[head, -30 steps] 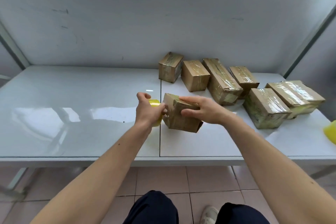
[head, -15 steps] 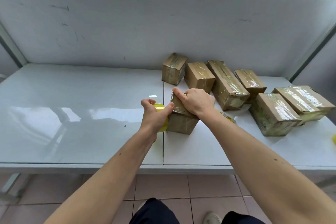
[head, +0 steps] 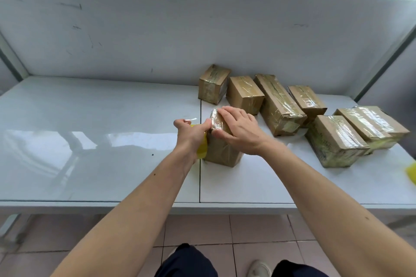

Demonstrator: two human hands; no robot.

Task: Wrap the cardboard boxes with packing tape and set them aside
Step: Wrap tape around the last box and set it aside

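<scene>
A small cardboard box (head: 221,152) stands on the white table (head: 90,141), near its middle seam. My right hand (head: 238,129) lies flat on the box's top with fingers straight, pressing shiny tape down. My left hand (head: 191,134) grips a yellow roll of packing tape (head: 202,149) held against the box's left side, its thumb touching the top edge. A short strip of clear tape (head: 191,119) sticks up by the left fingers. Most of the roll is hidden behind my left hand.
Several taped cardboard boxes (head: 279,101) lie in a row at the back right of the table, with two more (head: 335,139) further right. A yellow object (head: 412,172) shows at the right edge. A white back wall (head: 180,36) closes the rear.
The box went from tilted in my right hand's grip to standing on the table. My right hand has flattened on its top, and my left hand with the roll stays at its left side.
</scene>
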